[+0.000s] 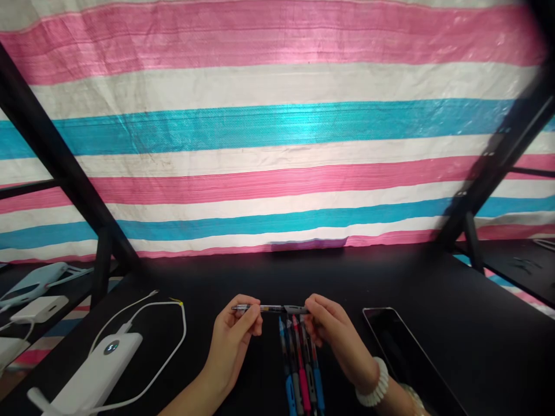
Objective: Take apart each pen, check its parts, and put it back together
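Note:
Stretched level between both hands is a pen [272,309] with a clear barrel and a dark grey grip. My left hand [236,329] pinches its clear left part between thumb and fingers. At the grey right end, my right hand [332,326] is closed on the same pen, its fingertips hiding that tip. A white coiled band circles the right wrist. Just below the held pen, a row of several pens [301,370] lies side by side on the black table [255,271], with blue, grey and pink grips; the right fingers partly cover their upper ends.
A white power bank [97,370] with a looping white cable [184,329] lies at left. To the right rests a dark phone or tablet [407,352]. Black metal posts [65,167] stand at both sides, before a striped sheet [277,127]. Side shelves hold white devices [39,309].

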Available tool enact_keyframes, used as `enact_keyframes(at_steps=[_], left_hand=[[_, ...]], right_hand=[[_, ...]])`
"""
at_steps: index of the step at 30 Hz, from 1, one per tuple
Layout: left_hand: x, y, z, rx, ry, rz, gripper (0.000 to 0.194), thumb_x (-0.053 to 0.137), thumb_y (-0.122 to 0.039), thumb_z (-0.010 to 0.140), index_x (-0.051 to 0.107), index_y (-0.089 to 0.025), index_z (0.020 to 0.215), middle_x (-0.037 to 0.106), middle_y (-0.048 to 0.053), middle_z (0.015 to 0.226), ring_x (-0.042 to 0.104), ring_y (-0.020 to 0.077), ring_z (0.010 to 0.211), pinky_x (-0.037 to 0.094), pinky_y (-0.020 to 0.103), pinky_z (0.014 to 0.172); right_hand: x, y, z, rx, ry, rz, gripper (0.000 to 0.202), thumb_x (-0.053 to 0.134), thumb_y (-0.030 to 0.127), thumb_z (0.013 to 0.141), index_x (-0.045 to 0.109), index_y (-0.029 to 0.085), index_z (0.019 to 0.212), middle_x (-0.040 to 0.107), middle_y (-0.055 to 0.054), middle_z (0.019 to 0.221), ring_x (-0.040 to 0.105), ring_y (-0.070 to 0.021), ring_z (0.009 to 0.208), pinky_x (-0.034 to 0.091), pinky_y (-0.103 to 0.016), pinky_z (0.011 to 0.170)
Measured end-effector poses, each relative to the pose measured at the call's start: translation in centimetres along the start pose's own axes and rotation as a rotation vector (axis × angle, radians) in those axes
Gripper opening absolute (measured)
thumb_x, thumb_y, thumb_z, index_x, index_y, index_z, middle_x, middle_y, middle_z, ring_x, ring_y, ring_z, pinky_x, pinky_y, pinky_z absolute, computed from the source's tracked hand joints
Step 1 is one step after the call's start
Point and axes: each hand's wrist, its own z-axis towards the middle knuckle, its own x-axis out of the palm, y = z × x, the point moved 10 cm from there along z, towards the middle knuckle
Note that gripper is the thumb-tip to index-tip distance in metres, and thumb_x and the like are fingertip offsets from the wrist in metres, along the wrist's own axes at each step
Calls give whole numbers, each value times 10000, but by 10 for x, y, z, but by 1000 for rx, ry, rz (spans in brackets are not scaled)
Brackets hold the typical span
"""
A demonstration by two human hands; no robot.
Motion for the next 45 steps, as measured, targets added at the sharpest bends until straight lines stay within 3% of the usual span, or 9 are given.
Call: enact_keyframes(at_steps=[7,14,18,24,29,35,37,41,45], left_hand=[[-2,2,-1,8,17,-10,209,787,-328,726,678,-162,789,590,-10,605,503,85,548,400,194,541],[1,2,-1,5,34,-13,209,778,-333,739,670,-160,783,574,-14,583,489,84,537,388,196,534],[2,0,-2,3,31,-5,201,769,-330,750,666,-160,781,576,-15,584,491,84,540,389,197,541],[2,-1,-2,21,42,2,210,774,-342,745,668,-165,787,573,-20,575,491,85,533,387,201,539],[0,0,-2,19,24,4,200,776,-328,742,668,-167,792,578,-20,583,495,86,541,387,199,542],[1,-3,-1,20,7,-9,222,795,-334,713,664,-164,770,575,-19,573,490,89,536,388,202,539],[1,-3,-2,22,12,-7,219,794,-332,713,664,-165,770,576,-20,573,489,89,536,387,202,538],[2,-2,-2,24,24,-9,200,784,-324,725,667,-167,770,569,-21,566,485,88,534,385,200,542],[2,-1,-1,18,32,-44,170,762,-305,741,678,-169,796,581,-11,595,494,94,554,393,204,560]], right_hand=[[-4,4,0,-28,-24,17,431,659,530,810,476,178,642,430,52,545,355,-74,478,280,-219,461],[-5,-2,2,2,-24,-40,481,591,571,844,465,174,601,432,40,523,354,-75,463,271,-226,450],[-5,2,0,-26,-22,32,383,656,498,828,487,180,696,445,51,570,370,-79,497,303,-217,473],[-7,-5,2,3,-47,-27,461,604,564,849,460,179,640,449,49,517,367,-66,446,286,-211,437],[1,-10,3,75,6,133,407,677,553,792,515,182,754,480,58,522,407,-71,428,340,-206,428],[-3,6,-3,-5,-30,248,297,772,326,738,582,189,922,547,36,699,488,-81,548,399,-208,494],[-2,3,-4,28,-18,263,303,744,367,763,583,192,951,551,21,718,513,-106,587,414,-217,486],[3,-3,-4,80,14,168,355,712,486,783,572,173,875,538,24,624,473,-94,496,363,-201,414],[0,3,-2,0,1,163,299,724,425,791,573,167,815,509,40,588,418,-67,476,336,-196,439]])
